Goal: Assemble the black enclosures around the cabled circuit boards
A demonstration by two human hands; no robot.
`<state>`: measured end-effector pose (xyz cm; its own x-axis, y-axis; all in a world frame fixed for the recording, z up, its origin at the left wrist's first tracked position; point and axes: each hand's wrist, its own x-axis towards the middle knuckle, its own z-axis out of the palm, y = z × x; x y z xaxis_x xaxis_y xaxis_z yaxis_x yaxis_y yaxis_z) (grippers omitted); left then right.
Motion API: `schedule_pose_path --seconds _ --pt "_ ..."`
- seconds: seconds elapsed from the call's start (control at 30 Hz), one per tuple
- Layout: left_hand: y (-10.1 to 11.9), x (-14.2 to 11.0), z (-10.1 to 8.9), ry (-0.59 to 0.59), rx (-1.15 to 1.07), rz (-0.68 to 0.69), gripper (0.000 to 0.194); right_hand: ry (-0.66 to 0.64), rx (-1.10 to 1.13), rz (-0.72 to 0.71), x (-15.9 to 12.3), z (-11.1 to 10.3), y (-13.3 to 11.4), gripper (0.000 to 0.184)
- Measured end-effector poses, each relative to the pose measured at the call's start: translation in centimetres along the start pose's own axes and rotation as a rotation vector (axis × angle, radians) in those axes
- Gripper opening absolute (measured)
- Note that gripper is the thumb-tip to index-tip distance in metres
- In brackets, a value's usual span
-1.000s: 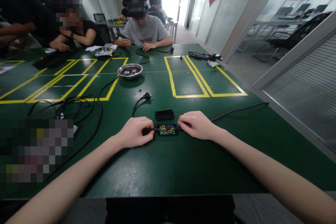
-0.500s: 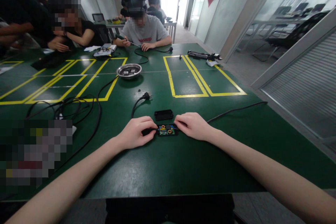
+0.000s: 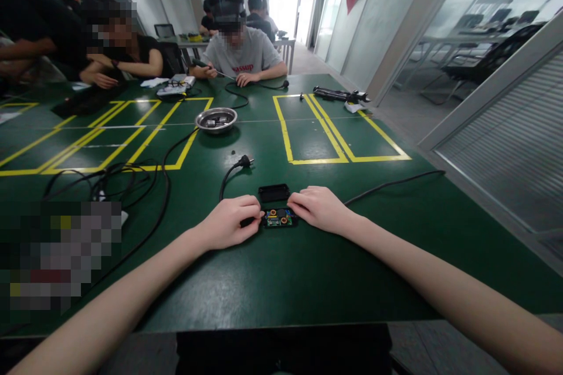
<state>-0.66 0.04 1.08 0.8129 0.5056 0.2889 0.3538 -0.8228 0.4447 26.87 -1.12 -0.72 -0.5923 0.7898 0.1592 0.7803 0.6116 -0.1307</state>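
Observation:
A small black adapter case (image 3: 280, 226) lies open on the green table in front of me, its circuit board (image 3: 280, 217) with copper-wound coils facing up. My left hand (image 3: 232, 221) is closed around the case's left end, thumb at the near side and fingers at the far side. The fingers of my right hand (image 3: 320, 208) are pinched together at the case's upper right corner; what lies between them is hidden. Just beyond is the loose black cover (image 3: 273, 192), hollow side up. A black plug (image 3: 244, 162) on a cable runs back behind my left hand.
A metal bowl (image 3: 216, 120) with small metal parts stands farther back. Tangled black cables (image 3: 109, 180) lie at left, another cable (image 3: 391, 185) at right. Yellow tape (image 3: 319, 160) marks the table (image 3: 246, 287). Across it, a person (image 3: 241, 53) holds a screwdriver; a black folded stand (image 3: 341, 95) lies right.
My right hand has shifted slightly left and away from me, its fingertips now at the case's far right corner. The left hand's fingers have closed in a little; the case stays put.

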Motion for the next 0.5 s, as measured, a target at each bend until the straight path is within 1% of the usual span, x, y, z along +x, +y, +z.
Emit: schedule_pose_path --seconds 0.17,0.23,0.27,0.33,0.4,0.43,0.5 --pt "0.2 0.2 -0.1 0.015 0.061 0.036 0.024 0.063 0.05 -0.006 0.1 0.2 0.0 0.026" --pt "0.2 0.3 0.0 0.056 0.039 0.054 0.023 0.098 0.104 0.011 0.1 0.1 0.0 0.024" --pt "0.1 0.3 0.1 0.095 0.019 0.045 0.022 0.122 0.137 0.028 0.0 0.0 0.1 0.022" --pt "-0.3 0.3 0.4 0.209 0.001 -0.028 0.022 0.186 0.198 0.078 0.0 0.0 0.3 0.017" --pt "-0.8 0.4 0.7 0.322 0.043 -0.152 0.021 0.264 0.241 0.138 0.1 0.2 0.5 0.01" --pt "-1.0 0.4 0.8 0.345 0.071 -0.211 0.019 0.296 0.259 0.163 0.2 0.3 0.6 0.014" --pt "-1.6 0.5 1.1 0.327 0.094 -0.29 0.022 0.311 0.292 0.18 0.4 0.7 0.9 0.026"
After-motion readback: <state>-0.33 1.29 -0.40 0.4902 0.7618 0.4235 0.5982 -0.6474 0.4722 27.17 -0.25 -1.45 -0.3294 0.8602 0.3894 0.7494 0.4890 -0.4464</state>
